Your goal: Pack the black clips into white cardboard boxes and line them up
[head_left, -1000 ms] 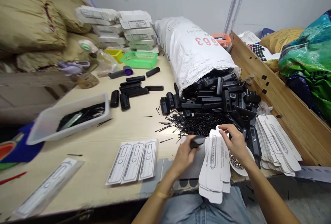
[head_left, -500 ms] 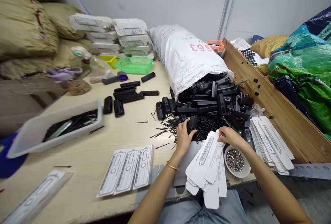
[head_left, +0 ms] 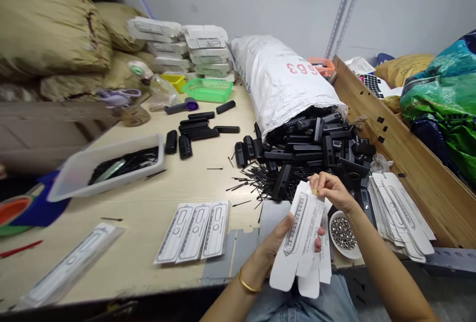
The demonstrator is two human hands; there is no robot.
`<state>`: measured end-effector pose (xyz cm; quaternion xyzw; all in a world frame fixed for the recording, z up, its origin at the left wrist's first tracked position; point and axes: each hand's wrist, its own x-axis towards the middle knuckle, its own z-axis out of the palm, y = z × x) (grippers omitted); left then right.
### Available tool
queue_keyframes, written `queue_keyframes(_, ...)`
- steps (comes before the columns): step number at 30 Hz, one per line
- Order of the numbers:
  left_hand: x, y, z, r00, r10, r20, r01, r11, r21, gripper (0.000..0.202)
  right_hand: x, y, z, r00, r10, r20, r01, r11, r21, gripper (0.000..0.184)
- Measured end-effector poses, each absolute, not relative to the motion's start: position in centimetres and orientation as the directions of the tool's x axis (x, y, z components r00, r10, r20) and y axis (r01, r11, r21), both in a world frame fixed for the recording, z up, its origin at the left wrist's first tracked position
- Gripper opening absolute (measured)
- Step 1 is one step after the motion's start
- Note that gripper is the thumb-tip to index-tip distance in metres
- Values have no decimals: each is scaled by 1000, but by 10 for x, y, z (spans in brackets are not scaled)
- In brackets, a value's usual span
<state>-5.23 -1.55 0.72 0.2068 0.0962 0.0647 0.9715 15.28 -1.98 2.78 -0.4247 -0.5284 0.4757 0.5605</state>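
Left hand (head_left: 274, 242) closed around a sheaf of white printed cartons (head_left: 303, 225), at the surface's (head_left: 186, 178) front edge; right hand (head_left: 334, 190) pinching their top; reads as midway — three cartons lie side by side (head_left: 193, 232), bundles (head_left: 206, 44) stacked behind; apparently unworked: carton pile (head_left: 399, 213) at right, heaped black cases (head_left: 305, 156).
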Motion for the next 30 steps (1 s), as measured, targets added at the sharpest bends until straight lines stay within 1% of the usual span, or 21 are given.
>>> queue_keyframes(2, -55, -18, 7, 976, 154, -157, -74, 902, 425, 84, 147, -22, 23, 43, 983, 181, -167, 185, -968, 33)
queue_keyframes(3, -56, -19, 9, 969, 174, -173, -81, 893, 443, 83, 144, -22, 21, 69, 983, 171, -196, 181, -964, 35)
queue_keyframes(5, -54, -21, 17, 931, 280, -234, -129, 851, 509, 71, 138, -22, 18, 123, 981, 151, -250, 178, -952, 39)
queue_keyframes(7, -52, -21, 25, 861, 423, -281, -195, 787, 585, 61, 131, -22, 18, 204, 971, 125, -273, 179, -945, 41)
queue_keyframes(8, -52, -20, 28, 824, 491, -282, -232, 747, 622, 62, 126, -22, 19, 267, 958, 109, -256, 179, -950, 39)
queue_keyframes(9, -52, -18, 31, 797, 541, -270, -260, 710, 655, 67, 120, -23, 21, 334, 938, 95, -213, 173, -962, 35)
queue_keyframes(11, -53, -14, 32, 770, 596, -227, -291, 645, 706, 84, 105, -25, 23, 416, 905, 92, -65, 130, -989, 25)
queue_keyframes(12, -54, -12, 32, 761, 615, -207, -296, 613, 732, 88, 97, -27, 24, 428, 898, 100, 20, 101, -995, 23)
queue_keyframes(14, -55, -9, 29, 732, 658, -177, -297, 542, 787, 83, 83, -30, 24, 422, 900, 109, 152, 48, -987, 23)
queue_keyframes(15, -55, -8, 27, 709, 686, -165, -298, 503, 811, 78, 78, -31, 22, 424, 899, 107, 190, 28, -981, 24)
queue_keyframes(17, -55, -8, 23, 667, 727, -163, -290, 454, 842, 70, 71, -31, 17, 443, 892, 88, 209, -8, -978, 25)
queue_keyframes(19, -54, -9, 20, 630, 753, -188, -276, 444, 853, 70, 67, -29, 12, 455, 888, 60, 155, -12, -988, 23)
queue_keyframes(21, -55, -10, 18, 598, 775, -206, -277, 441, 854, 77, 66, -25, 8, 481, 876, 46, 41, 30, -999, 19)
queue_keyframes(23, -57, -11, 18, 577, 790, -208, -286, 434, 855, 84, 63, -23, 8, 493, 869, 44, -58, 83, -995, 22)
queue_keyframes(25, -59, -12, 18, 568, 797, -207, -281, 424, 861, 88, 61, -21, 9, 456, 889, 35, -116, 99, -988, 18)
queue_keyframes(28, -63, -12, 19, 584, 785, -206, -244, 412, 878, 93, 58, -20, 11, 405, 913, -53, -211, 37, -977, 24)
queue_keyframes(30, -66, -12, 21, 597, 777, -201, -191, 380, 905, 96, 58, -19, 9, 402, 907, -128, -262, -20, -965, 24)
